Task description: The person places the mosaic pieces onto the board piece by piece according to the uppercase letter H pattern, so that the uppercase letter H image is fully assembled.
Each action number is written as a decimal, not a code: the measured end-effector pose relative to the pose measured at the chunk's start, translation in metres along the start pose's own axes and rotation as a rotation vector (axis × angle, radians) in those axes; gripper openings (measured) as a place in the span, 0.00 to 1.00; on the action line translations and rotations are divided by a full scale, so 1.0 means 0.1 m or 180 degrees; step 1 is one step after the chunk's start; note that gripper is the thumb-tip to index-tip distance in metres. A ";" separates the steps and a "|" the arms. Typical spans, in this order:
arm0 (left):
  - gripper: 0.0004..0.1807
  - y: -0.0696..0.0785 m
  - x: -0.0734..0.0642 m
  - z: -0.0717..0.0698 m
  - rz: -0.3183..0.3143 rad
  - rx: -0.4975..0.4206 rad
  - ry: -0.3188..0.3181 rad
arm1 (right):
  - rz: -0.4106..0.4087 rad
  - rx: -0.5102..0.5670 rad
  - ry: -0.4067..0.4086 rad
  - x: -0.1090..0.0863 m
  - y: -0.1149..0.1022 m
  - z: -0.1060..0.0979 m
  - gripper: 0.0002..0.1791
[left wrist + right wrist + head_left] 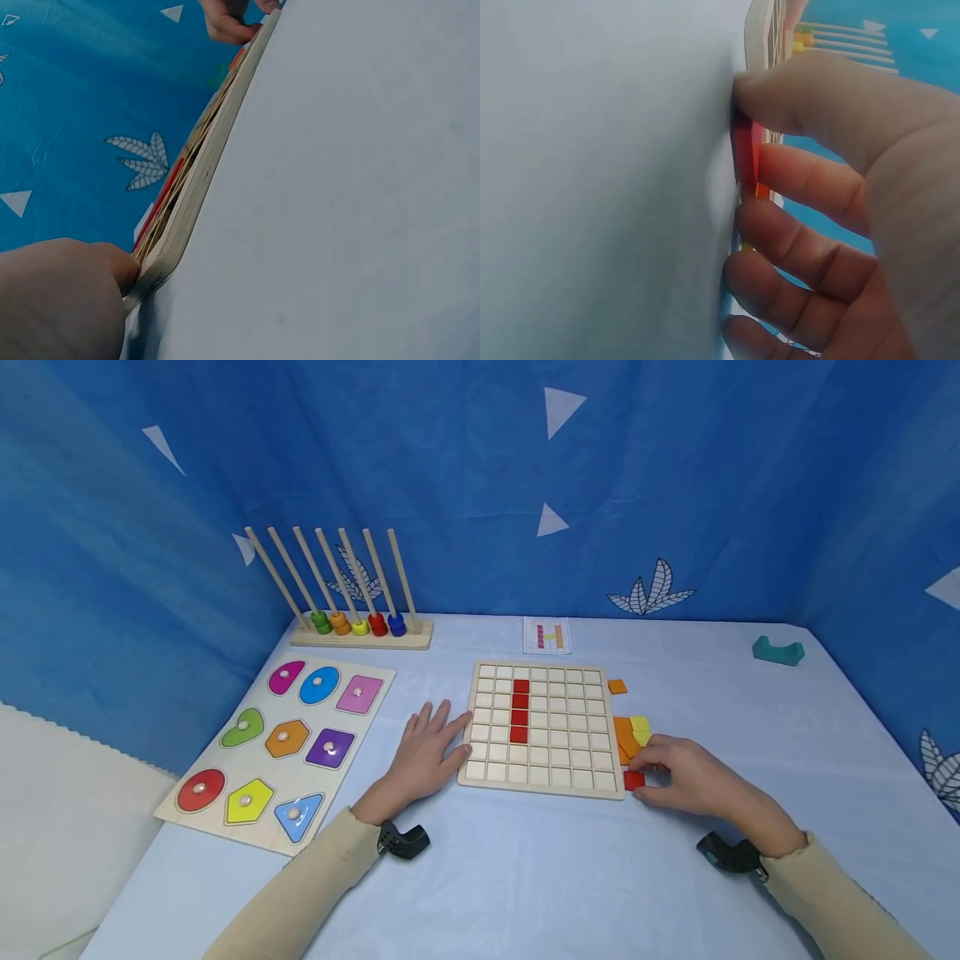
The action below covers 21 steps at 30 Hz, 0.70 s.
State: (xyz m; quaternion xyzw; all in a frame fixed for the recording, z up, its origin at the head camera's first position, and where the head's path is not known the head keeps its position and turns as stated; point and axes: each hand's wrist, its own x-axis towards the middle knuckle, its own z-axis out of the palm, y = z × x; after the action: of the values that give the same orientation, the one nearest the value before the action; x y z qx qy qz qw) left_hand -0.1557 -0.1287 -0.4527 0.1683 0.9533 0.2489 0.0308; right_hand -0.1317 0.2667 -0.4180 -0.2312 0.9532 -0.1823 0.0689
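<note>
A wooden grid board (pixel 539 779) lies flat on the table, with several red square tiles (pixel 520 701) in one column of its cells. At its left edge my left hand (pixel 426 752) rests with fingers spread, index finger and thumb touching the rim. Beyond the lower right corner, my right hand (pixel 686 781) pinches a red tile (pixel 633 780) on the table. The right wrist view shows the thumb (pixel 776 97) at one end of this red tile (pixel 746 150) and fingertips along its other sides. Orange tiles (pixel 625 735) and yellow tiles (pixel 640 727) lie by that hand, partly covered.
A pattern card (pixel 547 636) lies behind the board, and a single orange tile (pixel 617 687) beside its right edge. Leftward are a knobbed shape puzzle (pixel 375 703) and a peg stand (pixel 360 639) with coloured rings. A teal curved block (pixel 778 651) sits at the back right.
</note>
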 end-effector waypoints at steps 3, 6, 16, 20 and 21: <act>0.31 0.00 0.00 0.00 0.0020 -0.0009 0.0040 | 0.0022 -0.0043 0.0009 0.00 -0.01 -0.01 0.14; 0.31 0.00 -0.01 0.00 0.0000 0.0004 0.0012 | 0.0011 -0.0076 0.0033 -0.01 -0.01 -0.02 0.14; 0.32 -0.01 -0.02 0.00 -0.0047 0.0016 -0.0035 | -0.0077 -0.0147 0.0179 0.03 -0.02 -0.07 0.13; 0.32 -0.01 -0.01 0.01 0.0007 -0.0014 0.0018 | -0.0129 -0.0162 0.0244 0.08 -0.06 -0.10 0.12; 0.32 -0.01 0.00 0.01 0.0007 -0.0006 0.0003 | -0.0152 -0.0159 0.0243 0.10 -0.07 -0.11 0.12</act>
State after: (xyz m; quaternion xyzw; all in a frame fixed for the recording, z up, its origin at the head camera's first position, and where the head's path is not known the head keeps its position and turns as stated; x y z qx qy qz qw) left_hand -0.1556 -0.1293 -0.4543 0.1692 0.9529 0.2499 0.0303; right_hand -0.1396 0.2599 -0.4062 -0.2485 0.9536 -0.1688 0.0223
